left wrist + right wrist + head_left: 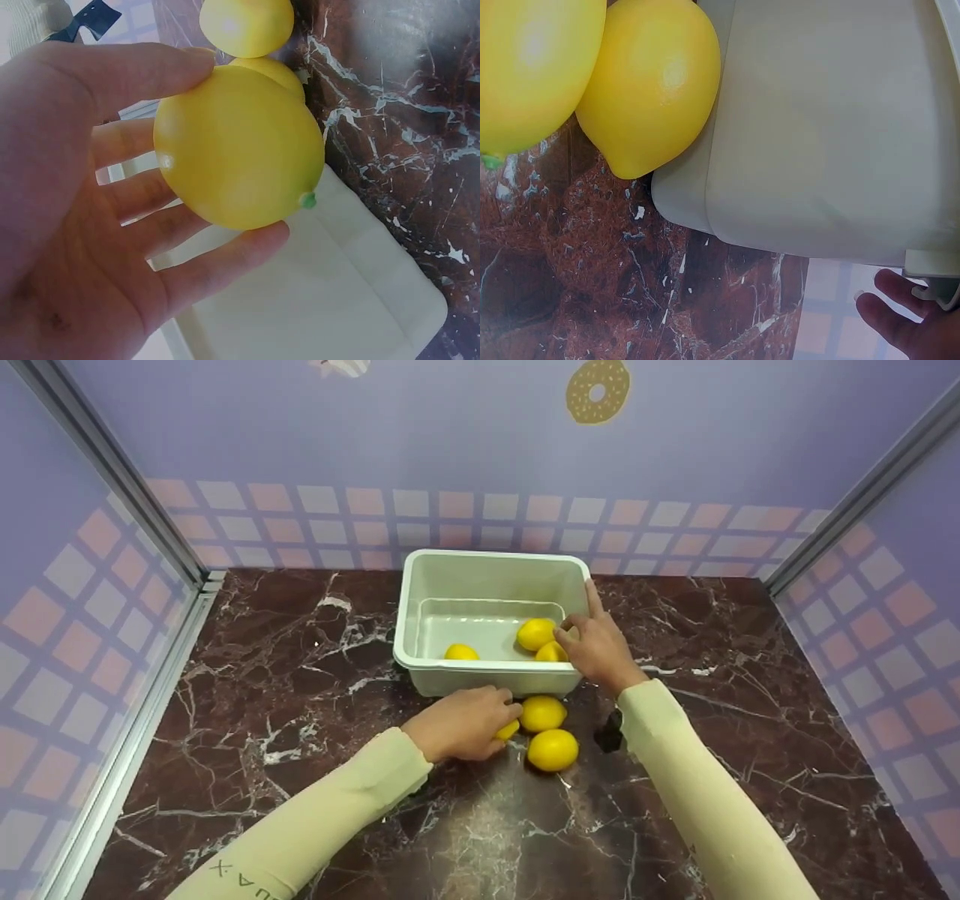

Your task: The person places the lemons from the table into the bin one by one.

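My left hand holds a yellow lemon with a green stem tip, thumb on one side and fingers on the other. It is just in front of a pale plastic bin. To the right of that hand, two more lemons, one nearer the bin and one nearer me, lie on the tabletop. My right hand grips the bin's right rim; in the right wrist view some fingers show outside the wall. Inside the bin are three lemons, one at the front left and two at the right.
The dark red marbled tabletop extends around the bin. Behind it stands a purple wall with a checked band, and side panels with metal edge strips close off left and right. A small black object shows under the right wrist.
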`<state>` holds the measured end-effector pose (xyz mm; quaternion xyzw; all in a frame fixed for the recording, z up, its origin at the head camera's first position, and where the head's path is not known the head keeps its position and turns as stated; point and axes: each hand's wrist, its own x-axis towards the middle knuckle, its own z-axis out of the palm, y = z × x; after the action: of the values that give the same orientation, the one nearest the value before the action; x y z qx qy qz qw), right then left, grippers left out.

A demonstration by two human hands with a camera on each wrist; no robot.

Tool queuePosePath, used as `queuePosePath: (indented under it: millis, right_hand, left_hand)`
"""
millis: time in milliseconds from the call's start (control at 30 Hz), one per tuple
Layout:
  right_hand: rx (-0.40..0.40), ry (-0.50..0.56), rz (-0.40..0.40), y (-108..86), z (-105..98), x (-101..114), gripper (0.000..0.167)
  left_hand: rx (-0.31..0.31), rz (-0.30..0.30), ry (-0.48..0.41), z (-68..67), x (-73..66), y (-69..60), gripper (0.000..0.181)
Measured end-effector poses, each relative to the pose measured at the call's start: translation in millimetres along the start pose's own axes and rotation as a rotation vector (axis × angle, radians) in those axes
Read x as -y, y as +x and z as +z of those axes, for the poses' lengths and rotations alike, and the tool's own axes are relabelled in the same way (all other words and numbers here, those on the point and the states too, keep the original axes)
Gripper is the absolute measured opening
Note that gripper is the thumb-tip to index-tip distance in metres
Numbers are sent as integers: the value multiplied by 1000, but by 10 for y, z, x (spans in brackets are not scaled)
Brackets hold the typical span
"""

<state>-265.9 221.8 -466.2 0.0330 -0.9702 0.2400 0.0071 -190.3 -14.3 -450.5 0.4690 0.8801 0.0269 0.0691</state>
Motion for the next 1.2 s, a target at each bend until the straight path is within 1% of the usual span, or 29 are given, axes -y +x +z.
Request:
queuePosePath:
  millis: [133,333,700,933,1200]
  right_hand:
    - [-1,-1,3,-2,2,-4,32]
    - [-6,12,9,-7,-7,-4,33]
    - [-9,-3,1,3,-4,-14,33]
    - [-9,1,1,-1,-10,-7,33]
    - [-6,5,2,4,7,-18,34]
  left_hand:
    - [-9,3,3,-31,0,-9,35]
    - [-22,15,9,-59,-1,-13,32]
    - [-36,20,4,-106,-6,-10,30]
    - [-38,19,-8,-135,-4,-21,27]
    - [-38,25,6,-182,-13,-18,30]
